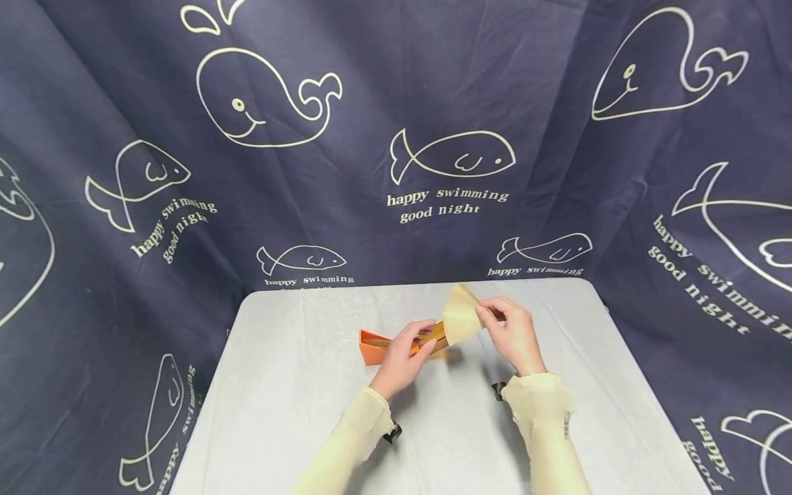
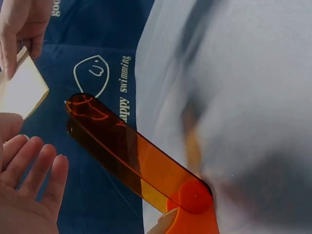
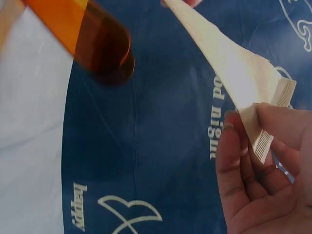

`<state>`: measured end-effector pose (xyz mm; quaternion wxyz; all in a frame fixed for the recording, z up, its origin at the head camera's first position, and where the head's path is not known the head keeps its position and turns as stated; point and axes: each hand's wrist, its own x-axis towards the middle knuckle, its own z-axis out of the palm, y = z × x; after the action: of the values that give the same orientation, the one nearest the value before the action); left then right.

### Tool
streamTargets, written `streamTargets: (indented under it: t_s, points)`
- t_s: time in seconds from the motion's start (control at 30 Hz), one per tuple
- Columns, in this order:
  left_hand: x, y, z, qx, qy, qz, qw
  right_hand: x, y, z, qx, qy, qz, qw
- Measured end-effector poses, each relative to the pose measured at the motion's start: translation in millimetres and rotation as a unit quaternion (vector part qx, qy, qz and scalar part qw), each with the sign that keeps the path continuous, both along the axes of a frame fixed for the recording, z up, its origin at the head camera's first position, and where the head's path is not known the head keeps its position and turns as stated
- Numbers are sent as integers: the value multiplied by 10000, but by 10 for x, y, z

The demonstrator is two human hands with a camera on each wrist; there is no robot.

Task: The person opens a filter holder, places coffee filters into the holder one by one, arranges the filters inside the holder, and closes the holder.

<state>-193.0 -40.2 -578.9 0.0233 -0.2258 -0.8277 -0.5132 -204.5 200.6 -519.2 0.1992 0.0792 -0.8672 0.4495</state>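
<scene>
My right hand (image 1: 510, 333) pinches a cream cone-shaped coffee filter paper (image 1: 460, 315) by its narrow end. A crimped edge shows beside the fingers in the right wrist view. My left hand (image 1: 405, 357) curves around an orange holder (image 1: 373, 348) with amber see-through plates (image 2: 141, 151). In the left wrist view its thumb tip (image 2: 165, 223) lies against the holder, while the other fingers (image 2: 36, 165) spread out to the side. Beyond the holder's amber end, the wide part of the paper stands slightly tilted. A fingertip touches its far corner in the right wrist view.
A white table (image 1: 272, 385) lies beneath both hands, with shadows and an amber tint under the holder. Dark blue cloth (image 1: 445, 82) printed with whales and fish hangs behind and at both sides. Small black pieces (image 1: 392, 432) show at the cuffs of both sleeves.
</scene>
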Motion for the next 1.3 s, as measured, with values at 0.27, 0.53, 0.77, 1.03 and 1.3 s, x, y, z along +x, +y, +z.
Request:
streamTargets:
  t_s: [0.27,0.53,0.77,1.03,1.3]
  points:
    - [-24,-39,54,630,-452,319,9965,-18,-228,-26,-111,-2,395,9992]
    - [-25,-42,58,757,-543,712,9931,-27,-364,-41,-250,-52,613,9978]
    - [-15,-50,73,811,-412,841,9923,-23,-393,-23,-345,-127,743,9966]
    - [-33,-97,60,633,-314,716,9949,-104,-423,53,-413,-111,775,9961]
    - [-25,-131,38,502,-355,663,9959,-178,-475,162,-426,-39,932,9947]
